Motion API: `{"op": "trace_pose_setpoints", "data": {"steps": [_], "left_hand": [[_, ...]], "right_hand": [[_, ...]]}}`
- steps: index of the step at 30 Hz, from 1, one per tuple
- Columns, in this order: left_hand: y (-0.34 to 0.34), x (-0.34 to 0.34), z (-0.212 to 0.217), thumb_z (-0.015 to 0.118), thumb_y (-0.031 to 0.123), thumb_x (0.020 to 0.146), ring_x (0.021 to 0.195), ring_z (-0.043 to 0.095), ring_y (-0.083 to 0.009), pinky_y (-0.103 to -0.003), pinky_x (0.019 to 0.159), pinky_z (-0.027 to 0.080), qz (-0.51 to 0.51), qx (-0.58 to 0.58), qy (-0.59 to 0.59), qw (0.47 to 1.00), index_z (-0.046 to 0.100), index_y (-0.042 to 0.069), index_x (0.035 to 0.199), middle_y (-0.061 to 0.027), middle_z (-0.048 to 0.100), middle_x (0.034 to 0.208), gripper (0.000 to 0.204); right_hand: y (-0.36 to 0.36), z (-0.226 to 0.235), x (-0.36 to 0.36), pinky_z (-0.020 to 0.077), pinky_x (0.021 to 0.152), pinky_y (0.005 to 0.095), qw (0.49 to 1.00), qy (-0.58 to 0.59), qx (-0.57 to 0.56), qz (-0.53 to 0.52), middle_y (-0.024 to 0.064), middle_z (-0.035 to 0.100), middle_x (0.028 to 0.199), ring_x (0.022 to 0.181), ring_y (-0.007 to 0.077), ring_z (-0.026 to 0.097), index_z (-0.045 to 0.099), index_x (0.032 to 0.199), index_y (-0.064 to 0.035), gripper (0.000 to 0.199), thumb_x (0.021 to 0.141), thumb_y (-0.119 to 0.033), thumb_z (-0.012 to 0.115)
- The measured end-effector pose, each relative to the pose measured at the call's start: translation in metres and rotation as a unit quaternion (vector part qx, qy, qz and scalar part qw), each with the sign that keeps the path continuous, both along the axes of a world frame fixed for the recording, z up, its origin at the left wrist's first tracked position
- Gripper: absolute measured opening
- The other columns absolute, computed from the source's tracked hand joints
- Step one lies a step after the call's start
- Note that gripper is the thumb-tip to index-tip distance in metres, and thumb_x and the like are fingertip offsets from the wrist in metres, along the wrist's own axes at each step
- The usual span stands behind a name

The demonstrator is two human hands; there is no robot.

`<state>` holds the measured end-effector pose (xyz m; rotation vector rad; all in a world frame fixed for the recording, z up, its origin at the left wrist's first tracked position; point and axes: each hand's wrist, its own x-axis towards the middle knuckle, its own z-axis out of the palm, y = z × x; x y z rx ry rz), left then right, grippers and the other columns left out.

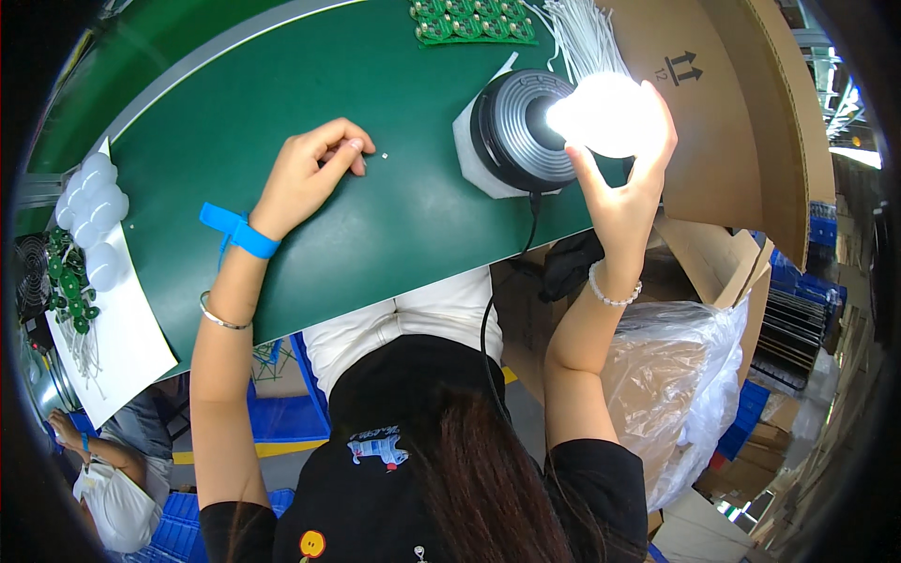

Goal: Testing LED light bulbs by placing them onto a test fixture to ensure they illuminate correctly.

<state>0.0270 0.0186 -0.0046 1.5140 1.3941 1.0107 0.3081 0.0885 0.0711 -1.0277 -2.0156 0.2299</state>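
My right hand (631, 178) grips a brightly lit light bulb (610, 114) between thumb and fingers. The bulb's base end meets the middle of a round black device (516, 127) with silver ringed top; glare hides the exact contact. That device sits on a white block (466, 150), and a black cable (534, 220) runs from it over the table edge. Resting on the green table (413, 220), my left hand (314, 174) has its fingers curled in loosely, with nothing visible in them. A tiny white piece (385, 156) lies just beyond its fingertips.
Green circuit boards (472, 21) and a bundle of white wires (584, 38) lie at the back. A cardboard box (713, 141) stands on the right, above a plastic-lined carton (676, 375). White bulb covers (94, 202) and small boards (70, 281) are at left, near another person (117, 488).
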Motion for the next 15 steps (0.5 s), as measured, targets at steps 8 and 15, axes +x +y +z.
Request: {"op": "trace_pose_setpoints", "data": {"steps": [8,15], "left_hand": [[-0.001,0.0,0.002,0.045,0.014,0.089,0.066,0.052,-0.0083,-0.021,0.062,0.041,-0.012,-0.01,-0.003,1.0,0.056,0.001,0.084,-0.0028,0.055,0.068,0.017],[-0.001,0.0,0.001,0.047,0.012,0.086,0.063,0.056,-0.0078,-0.021,0.057,0.043,-0.002,0.008,0.001,1.0,0.057,0.001,0.084,-0.0038,0.058,0.065,0.015]], "right_hand": [[0.002,0.001,-0.011,0.0367,0.092,0.0343,0.993,-0.051,0.107,0.001,0.0147,0.042,0.12,0.111,0.0249,0.043,0.039,0.121,-0.0007,0.07,0.063,-0.015,0.076],[0.018,-0.004,-0.02,0.0376,0.09,0.0354,0.996,0.077,0.019,0.046,0.0158,0.045,0.116,0.105,0.0263,0.047,0.041,0.118,0.0014,0.07,0.06,-0.015,0.076]]}}
